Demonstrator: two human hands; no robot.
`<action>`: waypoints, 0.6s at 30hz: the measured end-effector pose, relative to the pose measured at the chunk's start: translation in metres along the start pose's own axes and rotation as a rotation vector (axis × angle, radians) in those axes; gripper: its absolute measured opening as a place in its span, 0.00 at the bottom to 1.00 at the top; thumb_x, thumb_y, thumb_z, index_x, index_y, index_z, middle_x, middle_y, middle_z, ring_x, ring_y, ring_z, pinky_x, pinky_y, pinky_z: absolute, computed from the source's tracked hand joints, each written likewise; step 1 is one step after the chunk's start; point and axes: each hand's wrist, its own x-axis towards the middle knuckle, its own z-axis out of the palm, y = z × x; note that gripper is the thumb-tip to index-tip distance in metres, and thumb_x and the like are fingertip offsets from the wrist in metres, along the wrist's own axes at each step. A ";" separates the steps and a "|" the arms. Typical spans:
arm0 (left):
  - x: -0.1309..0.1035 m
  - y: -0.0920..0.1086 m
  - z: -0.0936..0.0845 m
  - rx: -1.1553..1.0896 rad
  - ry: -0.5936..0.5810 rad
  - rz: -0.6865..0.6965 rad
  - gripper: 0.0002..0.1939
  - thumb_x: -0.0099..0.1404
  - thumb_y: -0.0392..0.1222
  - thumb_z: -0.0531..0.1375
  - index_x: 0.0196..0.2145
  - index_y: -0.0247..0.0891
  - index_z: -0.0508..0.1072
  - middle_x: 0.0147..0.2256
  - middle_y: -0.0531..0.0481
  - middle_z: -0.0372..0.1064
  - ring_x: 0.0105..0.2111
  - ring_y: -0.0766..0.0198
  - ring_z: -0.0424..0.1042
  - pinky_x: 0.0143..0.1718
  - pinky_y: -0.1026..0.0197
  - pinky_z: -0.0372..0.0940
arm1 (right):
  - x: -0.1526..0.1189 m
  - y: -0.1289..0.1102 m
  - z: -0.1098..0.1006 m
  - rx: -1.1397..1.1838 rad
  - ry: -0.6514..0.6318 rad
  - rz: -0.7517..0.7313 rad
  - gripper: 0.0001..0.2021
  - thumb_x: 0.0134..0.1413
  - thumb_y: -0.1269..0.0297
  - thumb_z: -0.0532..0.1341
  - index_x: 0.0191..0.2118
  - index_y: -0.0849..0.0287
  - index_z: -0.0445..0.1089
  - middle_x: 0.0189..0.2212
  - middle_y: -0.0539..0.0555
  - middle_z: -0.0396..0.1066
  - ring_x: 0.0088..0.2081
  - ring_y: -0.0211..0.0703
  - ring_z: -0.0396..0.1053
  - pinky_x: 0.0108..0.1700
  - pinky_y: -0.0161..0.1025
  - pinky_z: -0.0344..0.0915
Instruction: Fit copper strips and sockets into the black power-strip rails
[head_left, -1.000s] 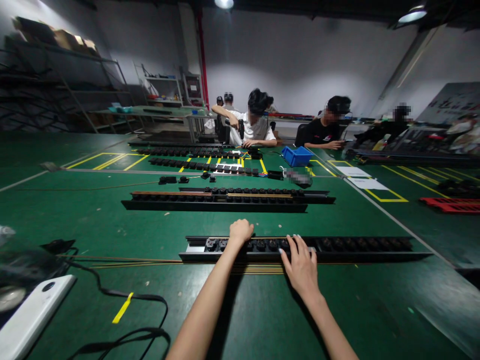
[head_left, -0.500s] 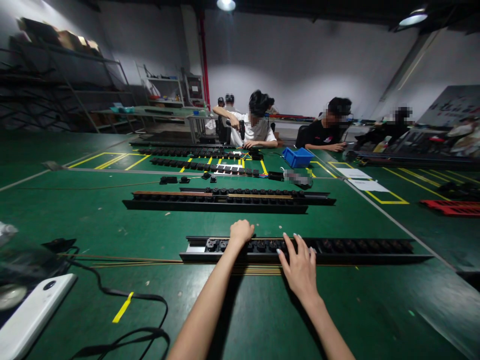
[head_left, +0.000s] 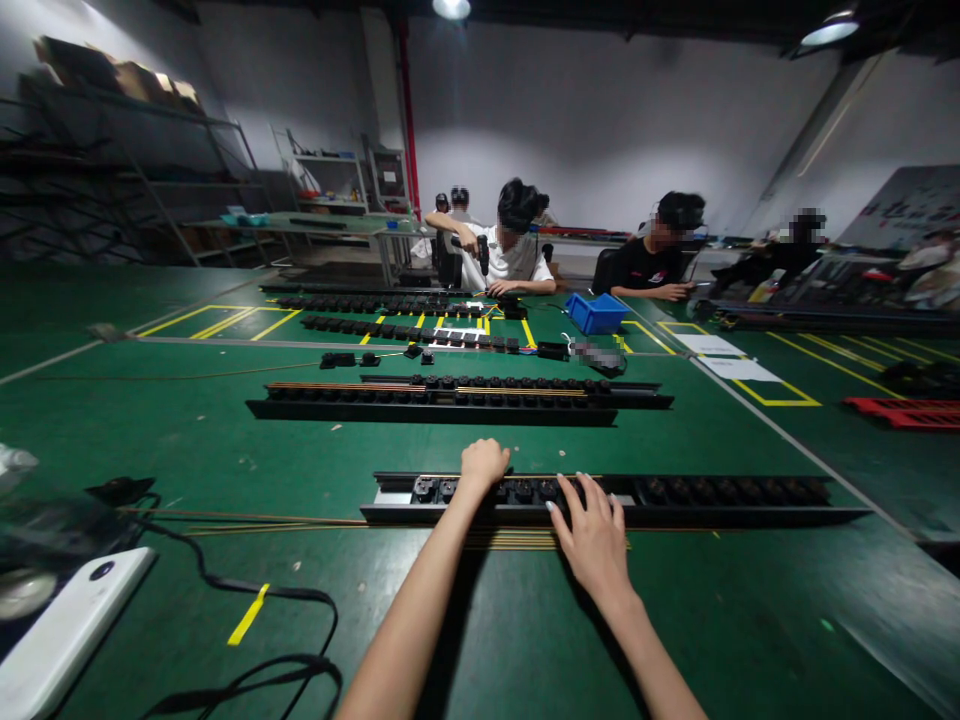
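A long black channel (head_left: 720, 516) lies across the green table, with a row of black round-topped modules (head_left: 523, 490) inside it. My left hand (head_left: 484, 466) is closed over the channel's far edge, left of its middle; what its fingers hold, if anything, is hidden. My right hand (head_left: 594, 525) rests over the channel to the right, fingers spread, fingertips on or near the modules. Thin brass-coloured rods (head_left: 514, 541) lie along the near side of the channel, between my forearms, and others (head_left: 262, 522) stretch out to the left.
A second black channel (head_left: 450, 411) with rods lies farther back. A white phone (head_left: 75, 635), a black cable (head_left: 300, 592) and a yellow tag (head_left: 247, 615) are at the near left. Beyond stand a blue bin (head_left: 596, 313) and a person with a power drill (head_left: 482, 256).
My right hand has shifted slightly left and its fingers have drawn a little nearer to me. My left hand stays in place.
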 end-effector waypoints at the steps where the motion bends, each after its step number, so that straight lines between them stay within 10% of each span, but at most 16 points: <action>1: 0.000 0.000 0.000 0.001 0.000 0.000 0.17 0.66 0.51 0.55 0.44 0.35 0.70 0.44 0.45 0.70 0.43 0.60 0.70 0.45 0.50 0.67 | 0.001 0.000 -0.001 0.001 -0.004 -0.003 0.23 0.63 0.53 0.47 0.57 0.55 0.63 0.53 0.63 0.64 0.55 0.53 0.59 0.55 0.54 0.52; 18: 0.000 -0.001 0.000 0.000 -0.001 0.003 0.17 0.66 0.51 0.55 0.45 0.35 0.69 0.44 0.45 0.69 0.43 0.60 0.70 0.45 0.49 0.67 | 0.004 -0.018 -0.005 0.031 -0.025 -0.042 0.22 0.63 0.53 0.47 0.59 0.54 0.60 0.55 0.62 0.63 0.58 0.53 0.56 0.57 0.57 0.49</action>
